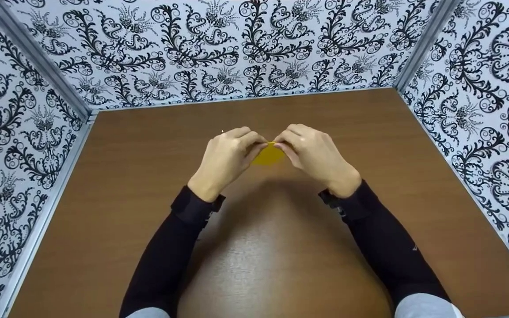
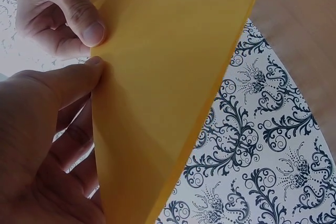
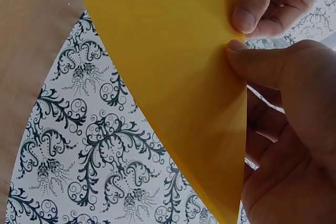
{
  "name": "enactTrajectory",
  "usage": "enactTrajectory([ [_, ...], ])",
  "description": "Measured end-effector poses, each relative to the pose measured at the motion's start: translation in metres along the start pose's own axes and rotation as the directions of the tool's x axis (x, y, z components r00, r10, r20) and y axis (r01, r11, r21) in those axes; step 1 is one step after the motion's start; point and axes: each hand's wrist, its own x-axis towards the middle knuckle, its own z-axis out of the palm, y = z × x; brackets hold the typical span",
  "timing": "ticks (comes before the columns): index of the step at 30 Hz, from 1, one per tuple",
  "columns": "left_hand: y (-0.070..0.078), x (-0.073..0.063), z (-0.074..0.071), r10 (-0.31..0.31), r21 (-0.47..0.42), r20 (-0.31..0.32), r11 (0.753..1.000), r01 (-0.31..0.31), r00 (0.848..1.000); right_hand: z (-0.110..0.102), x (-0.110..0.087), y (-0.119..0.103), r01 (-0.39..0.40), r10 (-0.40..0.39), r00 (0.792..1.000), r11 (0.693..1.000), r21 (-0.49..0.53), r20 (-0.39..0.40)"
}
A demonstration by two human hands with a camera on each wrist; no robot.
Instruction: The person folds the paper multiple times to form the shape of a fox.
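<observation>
A folded sheet of yellow paper (image 1: 268, 155) hangs between both hands above the table. In the left wrist view the yellow paper (image 2: 163, 72) tapers to a point, with a doubled layer along its slanted edge. My left hand (image 1: 227, 154) pinches the straight upper edge between thumb and fingers. Close beside it, my right hand (image 1: 314, 154) pinches the same edge, the thumbs nearly touching. The right wrist view shows the paper's other side (image 3: 173, 61) and the right thumb (image 3: 257, 61) pressed on it. Fingers behind the sheet are partly hidden.
A brown wooden table (image 1: 139, 145) lies beneath the hands, which cast a shadow on it. Panels with black floral pattern (image 1: 237, 44) stand at the back and both sides, joined by grey metal posts (image 1: 427, 39).
</observation>
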Motion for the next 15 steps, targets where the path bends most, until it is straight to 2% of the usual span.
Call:
enactTrajectory([
  [9, 0.002, 0.0011, 0.0015, 0.033, -0.005, -0.04, 0.999, -0.033, 0.999, -0.0008, 0.0019, -0.0021, 0.03, -0.03, 0.999, 0.999, 0.022, -0.019],
  [15, 0.0018, 0.0005, 0.0013, 0.041, -0.013, -0.054, 0.999, -0.042, 0.998, 0.0004, 0.0021, -0.0014, 0.023, -0.022, 0.999, 0.999, 0.038, -0.023],
])
